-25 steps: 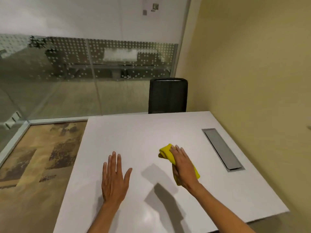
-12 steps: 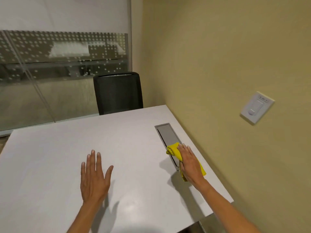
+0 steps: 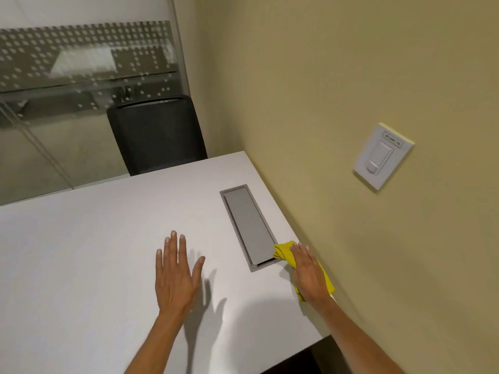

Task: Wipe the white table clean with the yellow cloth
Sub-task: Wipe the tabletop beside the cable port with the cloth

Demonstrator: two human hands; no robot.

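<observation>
The white table [image 3: 89, 255] fills the lower left and middle of the head view. My right hand [image 3: 307, 273] lies flat on the yellow cloth [image 3: 285, 253], pressing it onto the table's right edge, close to the wall. The cloth is crumpled and shows in front of and to the right of the hand. My left hand [image 3: 176, 276] rests flat on the table with fingers spread, holding nothing, to the left of the grey panel.
A grey cable-access panel [image 3: 248, 225] is set into the table just left of the cloth. A black chair [image 3: 156, 133] stands at the far edge. The yellow wall carries a white switch [image 3: 382, 156] on the right. A glass partition [image 3: 67, 98] is behind.
My right hand has slid the cloth rightward, past the near end of the grey panel to the table's wall-side edge. The camera has turned right. My left hand stays flat on the table.
</observation>
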